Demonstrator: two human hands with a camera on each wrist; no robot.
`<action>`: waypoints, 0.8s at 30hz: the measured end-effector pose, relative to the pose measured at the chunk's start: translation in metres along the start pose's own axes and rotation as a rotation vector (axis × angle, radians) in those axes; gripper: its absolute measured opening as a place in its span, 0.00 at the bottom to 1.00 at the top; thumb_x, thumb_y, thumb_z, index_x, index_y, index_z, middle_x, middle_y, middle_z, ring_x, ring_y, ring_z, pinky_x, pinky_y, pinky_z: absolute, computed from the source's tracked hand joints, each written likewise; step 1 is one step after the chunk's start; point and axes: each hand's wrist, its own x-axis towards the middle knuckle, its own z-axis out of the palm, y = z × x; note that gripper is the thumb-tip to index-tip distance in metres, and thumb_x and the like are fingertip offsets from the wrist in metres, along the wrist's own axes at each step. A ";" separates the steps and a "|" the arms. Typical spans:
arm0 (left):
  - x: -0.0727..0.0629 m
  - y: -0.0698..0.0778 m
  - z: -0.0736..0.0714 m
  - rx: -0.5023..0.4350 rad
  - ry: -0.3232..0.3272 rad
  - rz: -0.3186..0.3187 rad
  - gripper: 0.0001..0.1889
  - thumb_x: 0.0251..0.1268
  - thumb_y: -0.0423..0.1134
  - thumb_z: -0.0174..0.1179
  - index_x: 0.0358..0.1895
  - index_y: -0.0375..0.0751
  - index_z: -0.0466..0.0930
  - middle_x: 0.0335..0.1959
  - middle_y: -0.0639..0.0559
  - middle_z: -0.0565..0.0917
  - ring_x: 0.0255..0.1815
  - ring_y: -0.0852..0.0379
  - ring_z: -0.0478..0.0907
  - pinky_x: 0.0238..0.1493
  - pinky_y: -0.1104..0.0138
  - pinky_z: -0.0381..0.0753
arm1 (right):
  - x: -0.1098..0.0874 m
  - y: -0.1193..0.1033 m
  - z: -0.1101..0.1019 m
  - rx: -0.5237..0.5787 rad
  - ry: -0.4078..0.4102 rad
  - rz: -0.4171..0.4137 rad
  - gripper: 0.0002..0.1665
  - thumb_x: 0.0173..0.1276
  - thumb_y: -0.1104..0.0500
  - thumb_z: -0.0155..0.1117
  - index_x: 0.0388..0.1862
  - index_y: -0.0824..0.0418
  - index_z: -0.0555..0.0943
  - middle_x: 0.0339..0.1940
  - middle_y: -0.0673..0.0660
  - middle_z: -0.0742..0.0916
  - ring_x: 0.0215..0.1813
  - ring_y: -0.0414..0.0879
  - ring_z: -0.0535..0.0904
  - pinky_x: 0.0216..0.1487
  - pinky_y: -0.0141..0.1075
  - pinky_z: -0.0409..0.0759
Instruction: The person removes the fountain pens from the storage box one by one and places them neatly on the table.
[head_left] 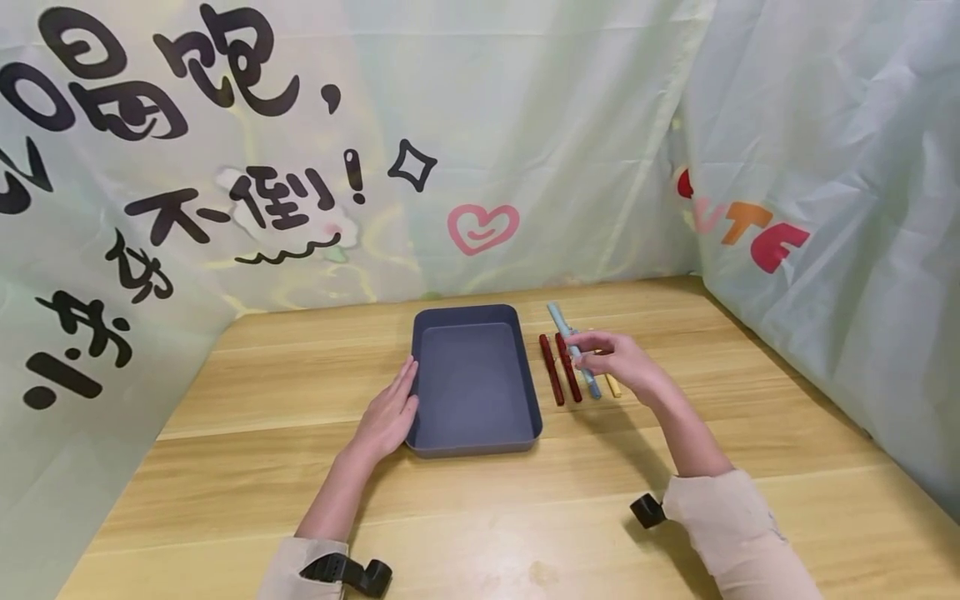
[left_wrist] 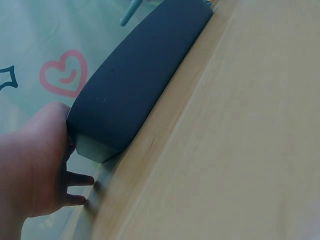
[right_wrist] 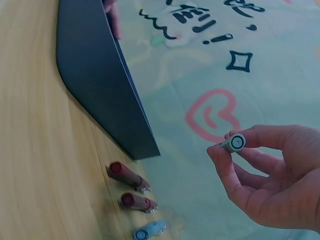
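Observation:
My left hand [head_left: 386, 417] rests along the left side of a dark blue-grey rectangular tray [head_left: 472, 442], its fingers fairly straight against the wall. In the left wrist view the same hand [left_wrist: 37, 165] touches the near end of the tray [left_wrist: 130, 75]. To the right of the tray, my right hand [head_left: 618, 360] pinches a light blue pen [head_left: 558, 318] between thumb and fingertips, above the table. The right wrist view shows this pen [right_wrist: 235, 143] end-on, raised in the hand [right_wrist: 280, 175]. Below it lie two dark red pens [head_left: 551, 371] and a blue pen [head_left: 594, 390].
A yellow pen [head_left: 613, 386] lies at the right end of the row, partly hidden by my right hand. The wooden table [head_left: 480, 517] is bounded by hanging printed cloths [head_left: 570, 167] at the back and sides. Black wrist cameras [head_left: 648, 510] sit on both sleeves.

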 end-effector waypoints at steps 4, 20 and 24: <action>-0.001 0.000 -0.001 0.001 -0.003 0.002 0.28 0.73 0.41 0.35 0.73 0.42 0.42 0.74 0.52 0.42 0.69 0.44 0.50 0.64 0.49 0.52 | 0.001 0.003 -0.006 0.008 0.021 0.005 0.24 0.66 0.66 0.55 0.60 0.73 0.68 0.50 0.70 0.77 0.46 0.57 0.75 0.47 0.47 0.74; -0.002 0.002 -0.002 0.004 -0.006 0.001 0.28 0.72 0.39 0.35 0.73 0.42 0.42 0.74 0.52 0.42 0.69 0.44 0.49 0.64 0.48 0.51 | -0.001 0.017 -0.034 -0.016 0.064 0.057 0.26 0.67 0.66 0.53 0.63 0.74 0.65 0.57 0.74 0.72 0.55 0.62 0.71 0.46 0.34 0.75; -0.002 0.003 -0.001 0.005 -0.004 0.003 0.29 0.72 0.39 0.36 0.73 0.42 0.42 0.74 0.51 0.42 0.69 0.44 0.49 0.64 0.48 0.52 | -0.002 0.022 -0.039 -0.029 0.075 0.075 0.26 0.68 0.65 0.52 0.63 0.73 0.65 0.57 0.74 0.72 0.54 0.59 0.73 0.46 0.34 0.75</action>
